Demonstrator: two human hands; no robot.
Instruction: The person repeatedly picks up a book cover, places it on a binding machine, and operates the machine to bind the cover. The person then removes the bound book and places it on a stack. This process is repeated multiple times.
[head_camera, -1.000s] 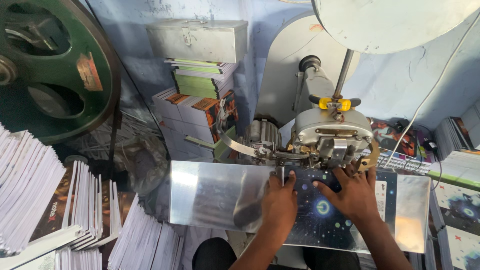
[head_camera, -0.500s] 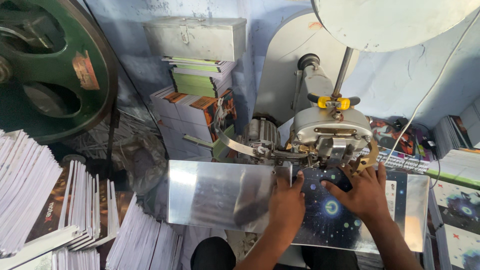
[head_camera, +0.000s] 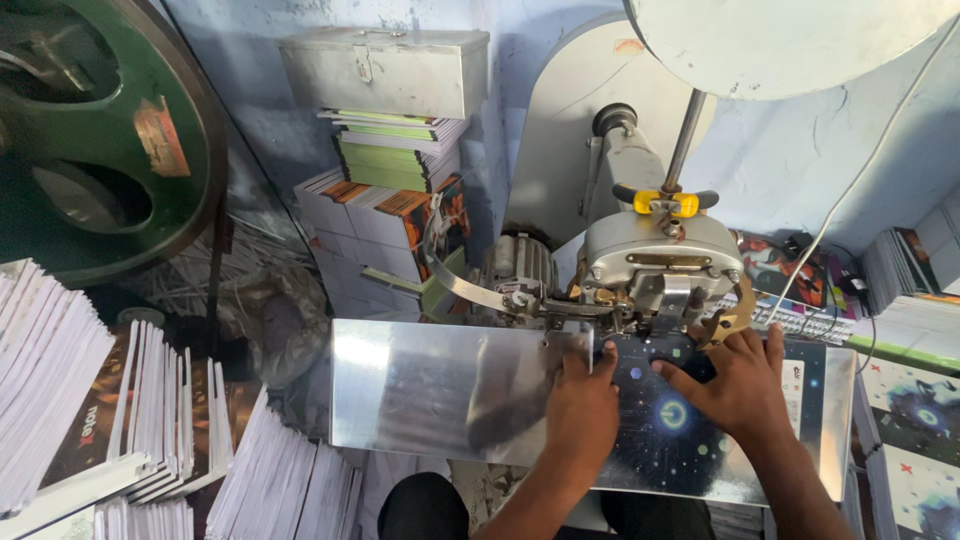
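left hand (head_camera: 583, 410): flat, fingers spread, pressing the left edge of the dark starry booklet cover (head_camera: 672, 432) | right hand (head_camera: 737, 385): flat, fingers splayed on the cover just below the stitching machine head (head_camera: 660, 262) | cover: lies on the shiny metal tabletop (head_camera: 430, 385) under the head | stacked booklets (head_camera: 120, 430): left of the tabletop

A glossy, dark printed paper cover (head_camera: 690, 430) is pressed flat onto a smooth, mirror-bright sheet-metal table (head_camera: 430, 390). The machine head (head_camera: 660, 255) is seen as matt grey cast metal, with yellow plastic knobs (head_camera: 665, 203). The big wheel (head_camera: 100, 140) is painted green, dull and worn. Matt white paper edges are shown by the stacked booklets (head_camera: 60, 400).
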